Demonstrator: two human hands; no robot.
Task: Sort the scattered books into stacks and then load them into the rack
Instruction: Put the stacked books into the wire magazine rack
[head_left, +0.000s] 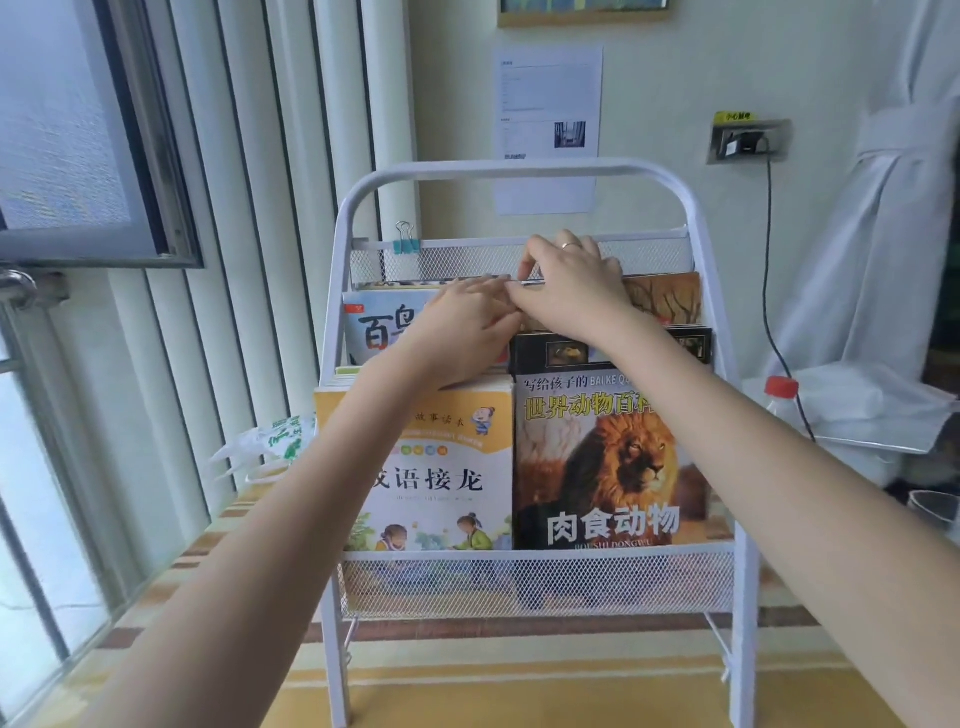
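A white mesh rack (540, 582) stands in front of me on the yellow striped table. Its front tier holds a yellow-and-white storybook (441, 478) on the left and a dark lion-cover animal book (608, 457) on the right. The middle tier behind holds a blue-white book (379, 327) and an orange-brown book (665, 296). My left hand (467, 322) rests on the middle-tier books with its fingers pointing right. My right hand (571, 286) curls over the top edges of the books there, thumb at the front; how firmly it grips I cannot tell.
A blue binder clip (406, 240) hangs on the rack's top mesh rail. A window and radiator pipes lie to the left, a plastic bag (275, 441) beside the rack. A red-capped bottle (782, 397), a cable and white cloth are on the right.
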